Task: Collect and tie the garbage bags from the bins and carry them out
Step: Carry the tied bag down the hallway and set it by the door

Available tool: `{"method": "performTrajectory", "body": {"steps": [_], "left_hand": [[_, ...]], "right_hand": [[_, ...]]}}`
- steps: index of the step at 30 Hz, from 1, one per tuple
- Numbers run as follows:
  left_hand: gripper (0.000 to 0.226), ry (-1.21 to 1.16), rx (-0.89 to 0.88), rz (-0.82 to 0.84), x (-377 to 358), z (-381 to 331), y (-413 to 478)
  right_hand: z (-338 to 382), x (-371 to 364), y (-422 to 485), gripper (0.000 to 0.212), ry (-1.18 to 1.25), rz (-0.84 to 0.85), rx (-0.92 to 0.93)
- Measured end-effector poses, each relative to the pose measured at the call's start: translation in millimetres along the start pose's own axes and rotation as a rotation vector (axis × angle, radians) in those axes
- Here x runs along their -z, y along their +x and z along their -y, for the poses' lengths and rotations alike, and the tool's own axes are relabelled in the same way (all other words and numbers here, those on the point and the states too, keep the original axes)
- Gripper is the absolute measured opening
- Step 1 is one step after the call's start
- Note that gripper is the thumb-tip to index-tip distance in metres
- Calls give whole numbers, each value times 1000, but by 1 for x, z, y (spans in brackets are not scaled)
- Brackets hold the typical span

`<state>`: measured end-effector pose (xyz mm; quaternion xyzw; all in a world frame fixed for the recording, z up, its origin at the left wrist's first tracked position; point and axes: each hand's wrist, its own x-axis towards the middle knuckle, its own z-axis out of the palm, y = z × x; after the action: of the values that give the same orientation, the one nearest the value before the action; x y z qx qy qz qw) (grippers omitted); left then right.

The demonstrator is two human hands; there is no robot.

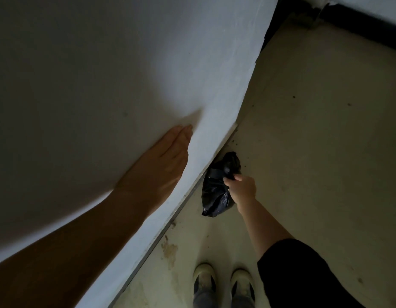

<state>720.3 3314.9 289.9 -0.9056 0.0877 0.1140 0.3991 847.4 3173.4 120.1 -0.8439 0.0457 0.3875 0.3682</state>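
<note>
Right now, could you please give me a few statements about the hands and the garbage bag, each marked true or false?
1. The right hand grips the black garbage bag near its top. True.
2. The left hand holds a second bag. False: it lies flat against the white wall, fingers straight.
3. The bag is close to the foot of the wall. True.
4. The person is barefoot. False: pale shoes show at the bottom of the view.
</note>
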Motion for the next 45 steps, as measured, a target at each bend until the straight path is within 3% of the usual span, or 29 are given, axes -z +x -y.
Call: {"method": "performTrajectory", "body": {"steps": [3, 8, 12, 18, 29, 37, 45], "left_hand": [[66, 9, 20, -13, 2, 0, 2], [57, -73, 66, 11, 4, 0, 1], [44, -382, 127, 3, 12, 2, 0], [53, -683, 238, 112, 46, -5, -27], [46, -1219, 950, 429, 189, -41, -138], [45, -1204, 1393, 474, 314, -75, -248], [47, -1156, 1831, 594, 414, -134, -390]], "right_hand": [[2, 2, -8, 55, -95, 150, 30], [3, 15, -25, 59, -560, 233, 196], [4, 27, -43, 56, -691, 208, 297], [21, 44, -95, 50, -806, 207, 526], [53, 100, -264, 39, -1068, 266, 922], [48, 135, -412, 48, -1287, 432, 1241], [11, 100, -559, 50, -1458, 612, 1495]]}}
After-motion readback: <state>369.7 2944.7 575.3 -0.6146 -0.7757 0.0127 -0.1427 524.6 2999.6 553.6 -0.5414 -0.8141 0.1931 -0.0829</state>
